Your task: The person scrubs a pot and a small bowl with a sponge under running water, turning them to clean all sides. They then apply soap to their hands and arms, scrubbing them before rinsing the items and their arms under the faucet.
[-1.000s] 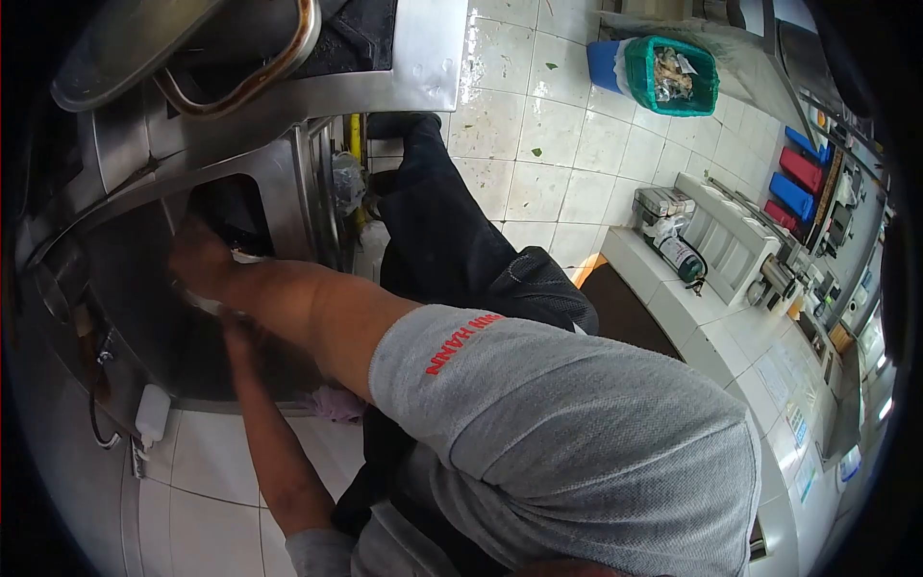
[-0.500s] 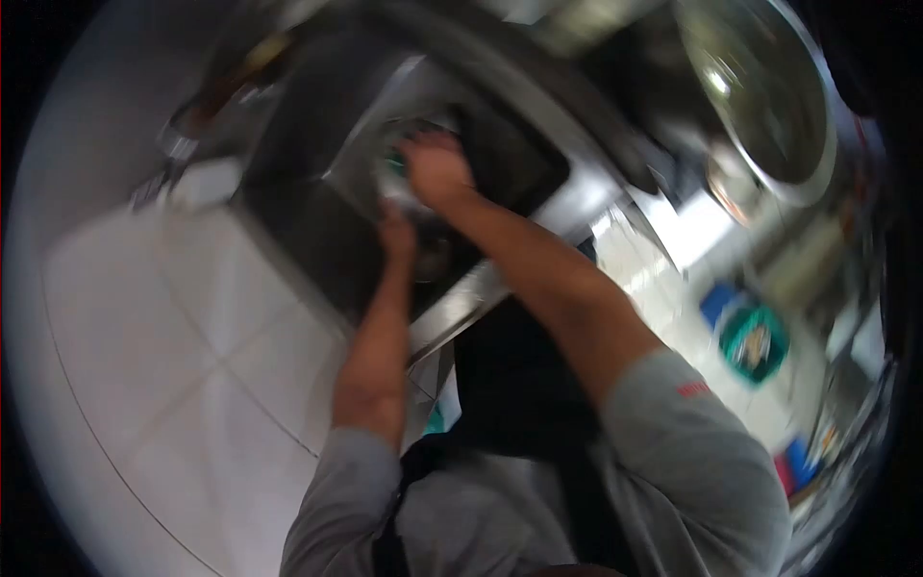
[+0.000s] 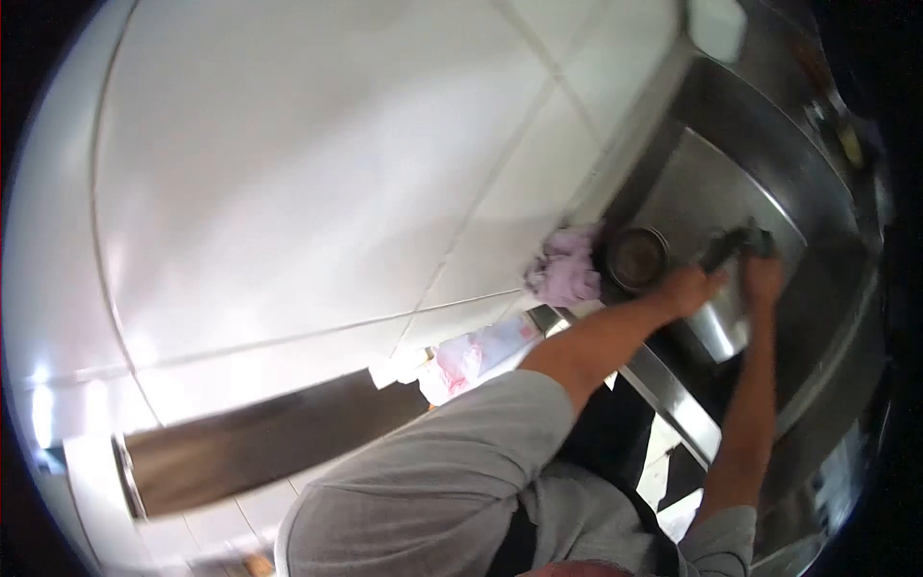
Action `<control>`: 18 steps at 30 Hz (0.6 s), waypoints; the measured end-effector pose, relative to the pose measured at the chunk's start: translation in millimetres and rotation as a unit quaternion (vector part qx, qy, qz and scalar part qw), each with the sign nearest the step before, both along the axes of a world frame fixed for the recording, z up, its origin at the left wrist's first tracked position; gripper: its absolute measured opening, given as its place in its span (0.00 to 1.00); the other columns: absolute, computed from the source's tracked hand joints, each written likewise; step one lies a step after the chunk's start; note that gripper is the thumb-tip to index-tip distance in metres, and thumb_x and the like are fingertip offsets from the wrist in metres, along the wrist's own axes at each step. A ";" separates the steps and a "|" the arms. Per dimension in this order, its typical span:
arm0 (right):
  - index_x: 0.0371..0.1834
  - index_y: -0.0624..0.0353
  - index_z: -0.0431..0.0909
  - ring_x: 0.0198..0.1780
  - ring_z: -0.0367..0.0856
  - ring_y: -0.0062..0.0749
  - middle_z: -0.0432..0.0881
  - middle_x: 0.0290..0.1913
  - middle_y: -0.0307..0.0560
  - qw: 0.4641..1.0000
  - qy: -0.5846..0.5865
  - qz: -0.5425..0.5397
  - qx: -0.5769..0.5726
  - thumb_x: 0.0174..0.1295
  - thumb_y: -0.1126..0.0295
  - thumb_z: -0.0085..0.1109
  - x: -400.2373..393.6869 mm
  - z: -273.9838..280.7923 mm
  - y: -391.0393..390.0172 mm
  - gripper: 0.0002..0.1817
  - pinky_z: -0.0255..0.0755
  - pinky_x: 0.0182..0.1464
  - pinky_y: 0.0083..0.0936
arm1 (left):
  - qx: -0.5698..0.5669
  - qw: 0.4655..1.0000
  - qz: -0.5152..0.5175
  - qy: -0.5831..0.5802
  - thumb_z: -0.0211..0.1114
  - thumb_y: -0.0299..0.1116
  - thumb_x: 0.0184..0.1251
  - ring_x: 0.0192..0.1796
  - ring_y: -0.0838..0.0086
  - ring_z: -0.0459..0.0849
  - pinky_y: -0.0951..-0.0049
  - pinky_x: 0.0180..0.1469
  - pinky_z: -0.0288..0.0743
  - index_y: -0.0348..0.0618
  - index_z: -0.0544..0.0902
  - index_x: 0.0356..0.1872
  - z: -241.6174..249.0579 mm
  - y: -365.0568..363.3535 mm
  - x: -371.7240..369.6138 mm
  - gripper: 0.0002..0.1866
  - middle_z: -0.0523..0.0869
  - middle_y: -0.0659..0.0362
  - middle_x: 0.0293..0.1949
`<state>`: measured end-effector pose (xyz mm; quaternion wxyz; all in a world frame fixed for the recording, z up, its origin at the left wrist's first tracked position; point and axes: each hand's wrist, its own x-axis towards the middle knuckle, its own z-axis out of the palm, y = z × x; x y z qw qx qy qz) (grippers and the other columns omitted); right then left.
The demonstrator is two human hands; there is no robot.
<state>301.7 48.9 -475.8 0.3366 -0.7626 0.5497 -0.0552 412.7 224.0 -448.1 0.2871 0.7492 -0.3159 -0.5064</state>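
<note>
Both hands are low inside a steel sink (image 3: 687,188), smeared by motion. My left hand (image 3: 690,288) is closed on a dark, elongated object (image 3: 721,252) whose kind I cannot make out. Right beside it, my right hand (image 3: 760,274) is closed on a dark green scrap that looks like a scouring pad (image 3: 758,240), against the far end of that object. Below and between the hands, a shiny metal piece (image 3: 716,332) shows, its outline partly hidden. To the left of my left hand is a round, dark drain or bowl (image 3: 636,260) in the sink corner.
A crumpled pinkish-purple cloth (image 3: 565,269) lies on the sink's left rim. White tiled wall (image 3: 317,183) fills the left side. A brown panel (image 3: 269,438) and a printed plastic packet (image 3: 481,356) are lower left. A white block (image 3: 717,29) sits at the top.
The view has swung left, so the sink now lies on the right. My right hand has shifted from over the shiny metal item to beside the dark object that my left hand grips.
</note>
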 end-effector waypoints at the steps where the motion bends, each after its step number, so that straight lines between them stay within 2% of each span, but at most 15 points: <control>1: 0.69 0.60 0.78 0.57 0.87 0.60 0.86 0.60 0.62 0.999 0.013 0.031 0.033 0.69 0.59 0.63 4.2 -19.4 -31.8 0.28 0.78 0.58 0.48 | -0.017 0.999 0.006 -0.051 0.46 0.69 0.79 0.42 0.45 0.91 0.48 0.52 0.81 0.30 0.89 0.30 -8.2 -4.5 0.6 0.45 0.88 0.34 0.30; 2: 0.67 0.60 0.80 0.56 0.87 0.62 0.86 0.57 0.64 0.998 0.013 0.053 0.010 0.70 0.58 0.61 2.9 -29.4 -33.6 0.26 0.78 0.56 0.50 | -0.028 0.995 0.011 -0.096 0.46 0.69 0.79 0.41 0.44 0.91 0.48 0.52 0.82 0.31 0.89 0.28 -15.7 -4.8 -5.5 0.45 0.88 0.35 0.29; 3: 0.64 0.60 0.82 0.55 0.87 0.64 0.87 0.53 0.66 0.992 -0.026 0.073 -0.095 0.71 0.57 0.60 -5.5 -47.1 -22.8 0.24 0.78 0.54 0.52 | -0.026 0.994 0.031 -0.102 0.46 0.69 0.79 0.41 0.44 0.91 0.48 0.52 0.82 0.31 0.89 0.28 -24.9 -3.8 -16.6 0.45 0.88 0.35 0.29; 4: 0.61 0.60 0.84 0.53 0.87 0.65 0.88 0.50 0.67 0.963 -0.130 0.063 -0.227 0.72 0.57 0.58 -20.9 -68.2 -15.8 0.22 0.78 0.52 0.54 | -0.078 0.984 0.079 -0.142 0.47 0.68 0.79 0.42 0.44 0.91 0.48 0.52 0.82 0.31 0.89 0.32 -30.6 -21.4 -23.6 0.43 0.88 0.36 0.31; 6: 0.62 0.60 0.84 0.53 0.87 0.63 0.88 0.51 0.68 0.949 -0.170 0.090 -0.249 0.73 0.54 0.58 -41.8 -42.6 5.3 0.24 0.78 0.52 0.54 | -0.082 0.987 0.100 -0.096 0.48 0.65 0.80 0.47 0.44 0.90 0.49 0.55 0.81 0.31 0.88 0.44 8.4 -13.4 -18.8 0.39 0.89 0.36 0.39; 7: 0.64 0.60 0.83 0.54 0.87 0.63 0.87 0.52 0.67 0.971 -0.136 0.087 -0.176 0.73 0.54 0.57 -44.2 -43.5 -6.3 0.25 0.78 0.54 0.53 | -0.036 0.997 0.069 -0.011 0.50 0.64 0.79 0.51 0.44 0.89 0.50 0.58 0.80 0.31 0.86 0.52 44.2 -5.1 -9.8 0.38 0.89 0.36 0.44; 8: 0.65 0.59 0.82 0.55 0.86 0.63 0.87 0.54 0.67 0.996 -0.043 0.079 0.017 0.73 0.54 0.57 -40.8 -40.5 -45.7 0.25 0.78 0.55 0.53 | -0.079 0.991 0.085 -0.062 0.51 0.63 0.79 0.54 0.44 0.88 0.49 0.60 0.80 0.32 0.84 0.57 31.1 3.7 -18.3 0.37 0.89 0.36 0.47; 9: 0.66 0.59 0.81 0.57 0.85 0.63 0.86 0.55 0.67 0.989 -0.004 0.100 0.106 0.73 0.54 0.56 -37.4 -52.5 -73.0 0.26 0.78 0.56 0.52 | -0.096 0.984 0.111 -0.102 0.52 0.62 0.79 0.55 0.44 0.87 0.49 0.61 0.79 0.32 0.83 0.58 22.4 15.8 -28.6 0.36 0.88 0.35 0.48; 10: 0.67 0.59 0.80 0.58 0.85 0.63 0.86 0.56 0.67 0.985 0.015 0.122 0.118 0.73 0.53 0.56 -29.0 -66.2 -82.9 0.27 0.78 0.57 0.51 | -0.111 0.974 0.137 -0.143 0.52 0.61 0.79 0.57 0.44 0.87 0.49 0.62 0.78 0.32 0.82 0.60 14.6 28.2 -38.6 0.35 0.88 0.35 0.50; 11: 0.68 0.59 0.79 0.59 0.84 0.63 0.85 0.58 0.67 0.988 0.012 0.144 0.050 0.73 0.53 0.56 -23.2 -78.8 -76.3 0.28 0.78 0.58 0.51 | -0.105 0.967 0.166 -0.162 0.53 0.60 0.79 0.58 0.44 0.86 0.48 0.63 0.77 0.32 0.83 0.58 17.9 33.7 -46.7 0.35 0.87 0.34 0.50; 12: 0.70 0.59 0.78 0.61 0.84 0.62 0.85 0.59 0.66 0.983 -0.005 0.162 -0.084 0.73 0.53 0.55 -23.5 -82.4 -50.8 0.28 0.77 0.59 0.50 | -0.117 0.964 0.171 -0.169 0.53 0.60 0.79 0.58 0.44 0.86 0.48 0.63 0.77 0.32 0.83 0.58 4.4 27.6 -47.4 0.35 0.87 0.34 0.50; 14: 0.72 0.58 0.76 0.63 0.82 0.62 0.84 0.62 0.66 0.974 -0.037 0.126 -0.186 0.73 0.52 0.54 -24.1 -46.8 18.3 0.30 0.77 0.62 0.49 | -0.012 0.983 0.147 -0.110 0.52 0.60 0.79 0.58 0.44 0.86 0.47 0.64 0.76 0.32 0.84 0.58 -29.5 -0.4 -46.8 0.35 0.88 0.36 0.51; 15: 0.72 0.58 0.76 0.64 0.82 0.62 0.83 0.63 0.66 0.973 -0.064 0.115 -0.188 0.73 0.50 0.54 -25.8 -33.8 30.3 0.31 0.76 0.63 0.49 | -0.018 0.982 0.155 -0.110 0.52 0.60 0.79 0.58 0.44 0.86 0.47 0.64 0.76 0.32 0.84 0.58 -11.4 -3.2 -35.8 0.35 0.88 0.36 0.51; 17: 0.73 0.59 0.75 0.66 0.81 0.61 0.82 0.64 0.67 0.971 -0.093 0.112 -0.188 0.74 0.49 0.54 -24.2 -21.6 20.9 0.32 0.75 0.65 0.50 | 0.052 0.998 0.043 -0.012 0.57 0.57 0.77 0.62 0.45 0.85 0.50 0.64 0.77 0.31 0.82 0.61 30.8 9.5 -12.7 0.33 0.86 0.35 0.57; 18: 0.73 0.59 0.74 0.67 0.80 0.60 0.81 0.66 0.67 0.989 -0.026 0.137 -0.040 0.74 0.47 0.55 -13.2 -30.2 -26.8 0.33 0.74 0.66 0.49 | 0.053 0.997 0.050 -0.016 0.57 0.57 0.77 0.62 0.45 0.85 0.50 0.64 0.77 0.31 0.82 0.61 26.3 17.4 -11.3 0.33 0.86 0.35 0.57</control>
